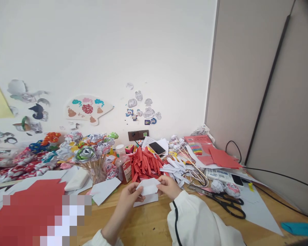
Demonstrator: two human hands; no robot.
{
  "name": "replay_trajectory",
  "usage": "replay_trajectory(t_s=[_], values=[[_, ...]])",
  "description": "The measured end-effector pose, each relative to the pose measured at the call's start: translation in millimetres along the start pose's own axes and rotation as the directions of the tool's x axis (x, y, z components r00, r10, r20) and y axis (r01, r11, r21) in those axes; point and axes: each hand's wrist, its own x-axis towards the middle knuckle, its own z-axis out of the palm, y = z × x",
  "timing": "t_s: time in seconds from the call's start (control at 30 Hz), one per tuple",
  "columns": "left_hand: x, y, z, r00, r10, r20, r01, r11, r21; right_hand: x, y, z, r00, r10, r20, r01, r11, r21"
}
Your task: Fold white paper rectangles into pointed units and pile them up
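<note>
A small folded sheet of white paper (149, 186) is held up between my two hands above the wooden table (143, 225). My left hand (131, 194) pinches its left edge, thumb on top. At the upper right corner, my right hand (168, 187) grips the paper between thumb and fingers. Another white piece (146, 200) shows just below; whether it is part of the same sheet I cannot tell. Right behind my hands lies a heap of folded red paper strips (146, 162), with folded white strips (176, 169) to its right.
Black-handled scissors (227, 203) lie right of my right sleeve. A bottle of reddish-brown liquid (123, 167) stands behind my left hand. Paper flowers on sticks (92, 159) fill a holder at left. Red sheets (41, 201) lie front left. A phone (157, 148) rests by the wall.
</note>
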Motion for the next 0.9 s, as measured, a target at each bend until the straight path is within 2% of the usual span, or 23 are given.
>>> replay_trajectory(t_s=[0.1,0.2,0.37,0.53,0.67,0.77,0.9], values=[[-2,2,-0.7,1.0,-0.015,0.005,0.014,1.0,0.02,-2,-1,-4,0.996,-0.049,0.076,0.054,0.996,-0.069],[-3,4,-1.0,0.999,-0.028,0.025,0.027,0.999,0.04,-3,-4,-4,0.993,-0.048,0.112,0.052,0.998,-0.039],[-4,4,-0.3,0.997,-0.042,0.066,0.04,0.999,0.034,-1,-3,-2,0.996,-0.05,0.068,0.046,0.997,0.055],[-3,6,-1.1,0.994,-0.045,0.1,0.054,0.994,-0.091,1,-2,-4,0.997,-0.009,0.077,-0.008,0.976,0.217],[-8,12,0.8,0.995,-0.027,0.1,0.043,0.985,-0.165,-1,-7,-3,0.999,-0.031,0.024,0.022,0.956,0.294],[-13,15,3.1,0.996,-0.012,0.087,0.026,0.986,-0.167,-3,-10,0,0.997,-0.071,-0.018,0.073,0.957,0.281],[-11,13,2.8,0.995,-0.046,0.089,0.058,0.99,-0.13,-6,-13,3,0.985,-0.166,-0.044,0.171,0.974,0.15]])
